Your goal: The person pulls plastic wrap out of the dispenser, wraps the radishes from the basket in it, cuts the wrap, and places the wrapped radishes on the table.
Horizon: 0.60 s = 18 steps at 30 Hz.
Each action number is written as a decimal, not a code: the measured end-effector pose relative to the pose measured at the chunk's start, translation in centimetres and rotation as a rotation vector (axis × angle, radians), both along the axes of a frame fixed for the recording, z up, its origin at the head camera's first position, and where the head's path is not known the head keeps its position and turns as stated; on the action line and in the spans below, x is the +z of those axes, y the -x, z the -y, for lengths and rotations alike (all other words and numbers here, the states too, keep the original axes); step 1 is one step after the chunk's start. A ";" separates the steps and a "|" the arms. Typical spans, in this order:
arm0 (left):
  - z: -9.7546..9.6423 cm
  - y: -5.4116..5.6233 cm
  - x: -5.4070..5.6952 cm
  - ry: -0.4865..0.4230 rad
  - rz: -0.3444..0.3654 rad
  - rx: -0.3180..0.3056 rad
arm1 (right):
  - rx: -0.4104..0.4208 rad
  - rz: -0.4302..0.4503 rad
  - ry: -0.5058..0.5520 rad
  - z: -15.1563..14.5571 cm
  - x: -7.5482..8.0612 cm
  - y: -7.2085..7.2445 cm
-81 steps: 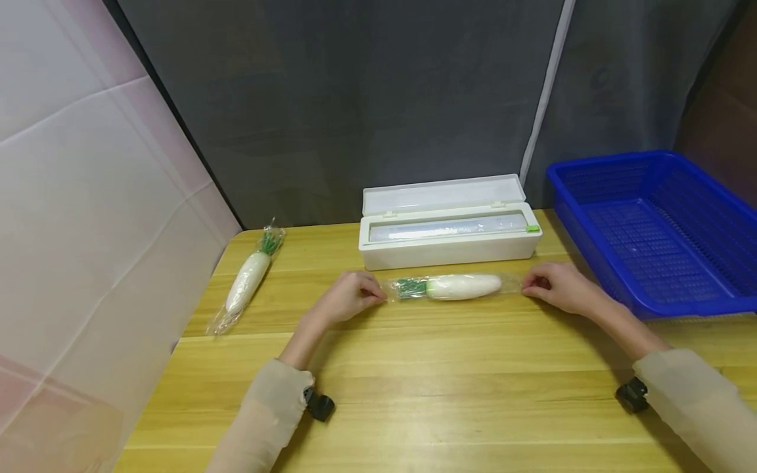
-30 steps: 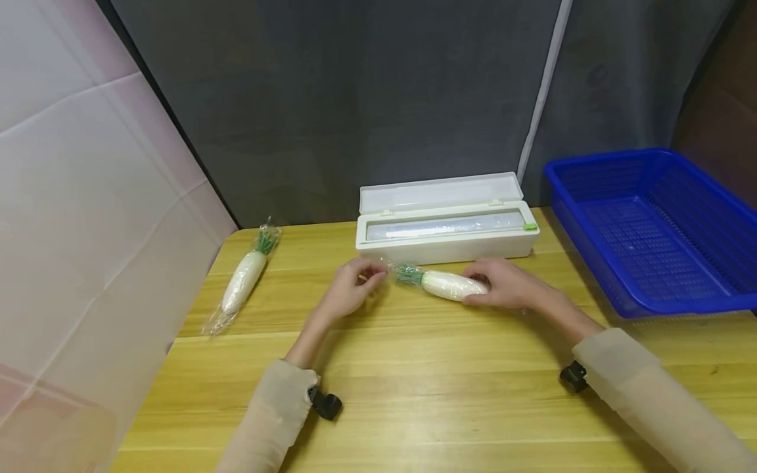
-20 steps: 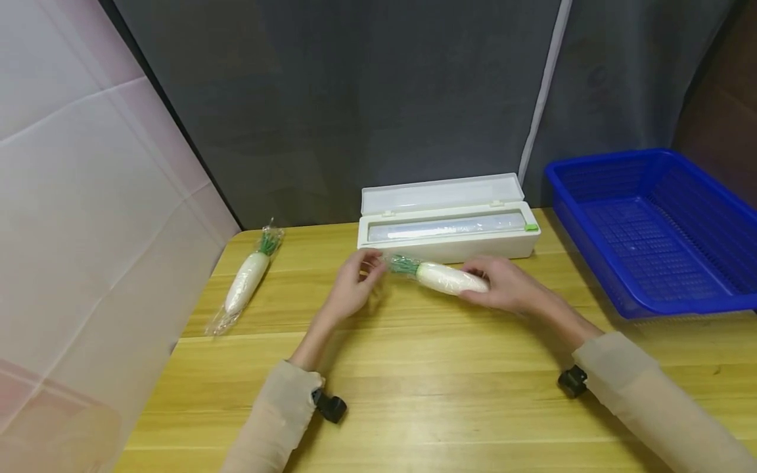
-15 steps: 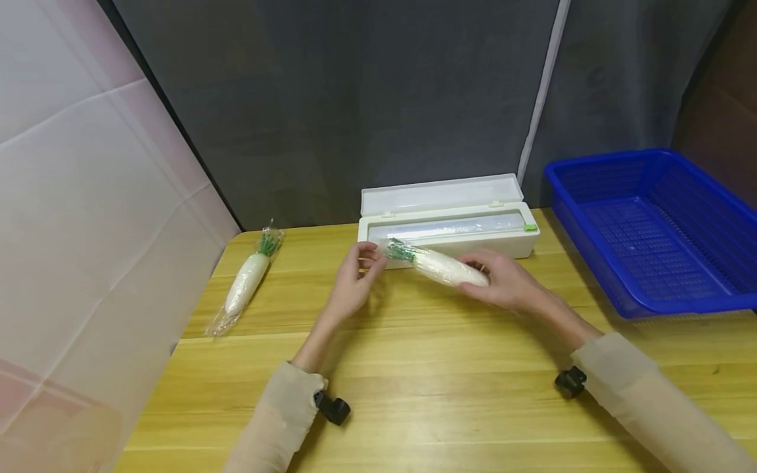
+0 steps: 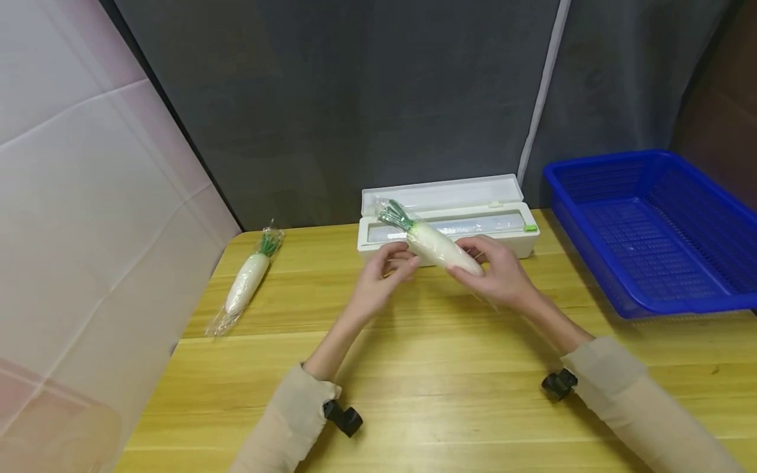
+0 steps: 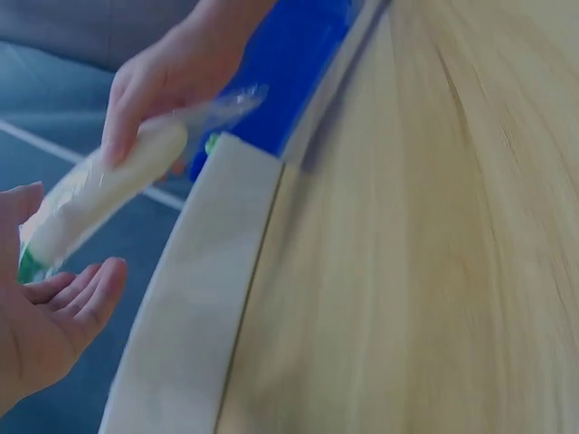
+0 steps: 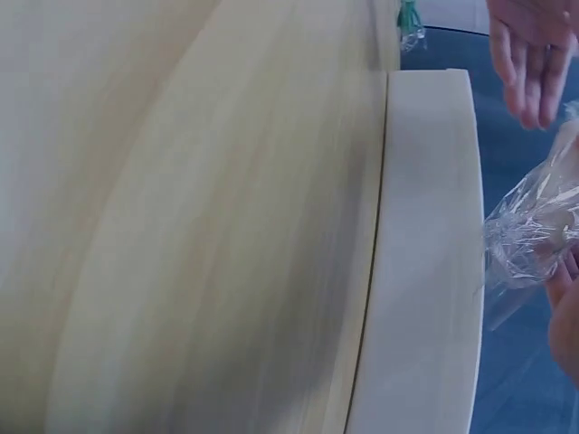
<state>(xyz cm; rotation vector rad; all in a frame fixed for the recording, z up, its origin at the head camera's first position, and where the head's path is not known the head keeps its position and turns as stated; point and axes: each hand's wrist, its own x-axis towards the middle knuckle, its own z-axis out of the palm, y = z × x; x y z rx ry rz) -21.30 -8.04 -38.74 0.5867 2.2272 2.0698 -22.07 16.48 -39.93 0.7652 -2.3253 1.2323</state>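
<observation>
A white radish (image 5: 440, 248) with green tops, wrapped in clear film, is held tilted above the table, in front of the white wrap box (image 5: 520, 246). My right hand (image 5: 497, 274) grips its lower end between thumb and fingers. Beside the radish my left hand (image 5: 381, 279) is spread with relaxed fingers near the leafy end. In the left wrist view the left hand's fingers (image 6: 86, 303) are extended under the radish (image 6: 99, 194), with a gap visible. Crinkled film (image 7: 534, 226) trails from the held end in the right wrist view.
A second wrapped radish (image 5: 247, 282) lies at the table's left. The box has its lid (image 5: 473, 192) up and a roll of film (image 5: 485, 225) inside. An empty blue basket (image 5: 621, 289) stands at the right. A grey curtain (image 5: 331, 118) hangs behind the table.
Earlier both hands were at the film ends of the radish lying flat. The right hand took hold of the radish and lifted it, leafy end upward; the left hand let go and moved right.
</observation>
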 end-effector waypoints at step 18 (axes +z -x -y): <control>-5.3 -1.2 2.1 -0.159 -0.021 0.221 | -0.026 -0.171 0.180 2.4 0.2 -0.1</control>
